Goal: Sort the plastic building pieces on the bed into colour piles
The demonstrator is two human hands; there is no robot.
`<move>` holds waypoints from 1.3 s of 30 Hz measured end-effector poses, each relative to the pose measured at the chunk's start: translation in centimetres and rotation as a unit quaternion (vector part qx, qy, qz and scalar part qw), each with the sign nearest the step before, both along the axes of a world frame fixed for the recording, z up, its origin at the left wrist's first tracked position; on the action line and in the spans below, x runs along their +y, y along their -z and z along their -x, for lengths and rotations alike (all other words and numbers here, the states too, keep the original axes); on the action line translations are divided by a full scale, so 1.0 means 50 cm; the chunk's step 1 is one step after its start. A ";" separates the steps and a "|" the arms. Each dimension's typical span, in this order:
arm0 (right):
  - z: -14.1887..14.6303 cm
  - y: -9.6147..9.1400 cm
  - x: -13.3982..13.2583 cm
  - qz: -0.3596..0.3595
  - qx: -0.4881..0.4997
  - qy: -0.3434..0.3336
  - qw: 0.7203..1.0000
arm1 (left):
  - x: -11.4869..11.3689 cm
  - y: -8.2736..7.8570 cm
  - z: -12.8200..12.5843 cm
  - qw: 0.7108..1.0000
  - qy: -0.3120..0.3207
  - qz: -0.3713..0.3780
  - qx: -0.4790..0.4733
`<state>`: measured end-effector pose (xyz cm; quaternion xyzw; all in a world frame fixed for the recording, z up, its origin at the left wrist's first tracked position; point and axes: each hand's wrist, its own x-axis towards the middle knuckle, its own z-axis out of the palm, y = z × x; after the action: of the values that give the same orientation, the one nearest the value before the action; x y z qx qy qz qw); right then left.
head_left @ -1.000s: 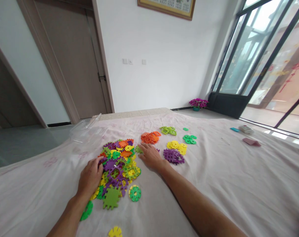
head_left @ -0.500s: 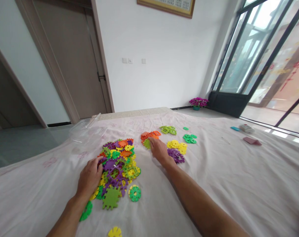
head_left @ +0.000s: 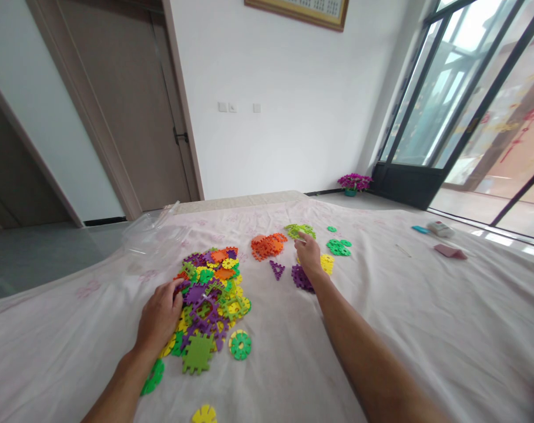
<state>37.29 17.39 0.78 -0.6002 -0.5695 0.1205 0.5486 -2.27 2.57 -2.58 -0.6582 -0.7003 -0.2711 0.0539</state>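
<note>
My left hand [head_left: 161,309] rests against the left edge of a mixed heap of plastic interlocking pieces [head_left: 211,294], its fingers loosely bent over the pieces, tips partly hidden. Farther out, my right hand [head_left: 309,254] is at the near edge of a light green group of pieces [head_left: 299,229], with fingers apart and no piece visible in them. Under and beside that hand lie yellow pieces [head_left: 327,264] and purple pieces [head_left: 301,278], partly covered. An orange pile [head_left: 267,246] lies to its left, with a purple triangle piece [head_left: 276,270] nearer me.
Green discs [head_left: 338,247] lie right of my right hand. Loose pieces near me include a light green square [head_left: 198,353], a green disc [head_left: 241,345] and a yellow disc [head_left: 204,414]. Clear plastic packaging [head_left: 152,235] sits far left; a pink item [head_left: 450,251] lies far right.
My right hand has moved right and away from me, from the orange pile to the light green group. The light green piece it held is no longer distinguishable. My left hand stays put.
</note>
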 end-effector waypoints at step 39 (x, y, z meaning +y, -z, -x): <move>0.191 -0.030 -0.157 0.268 -0.226 -0.452 0.820 | 0.004 0.003 -0.001 1.000 -0.006 -0.011 -0.005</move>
<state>27.73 9.54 2.30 -0.4089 -0.8300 0.3641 0.1061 -2.23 2.75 -2.74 -0.6521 -0.7015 -0.2813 0.0594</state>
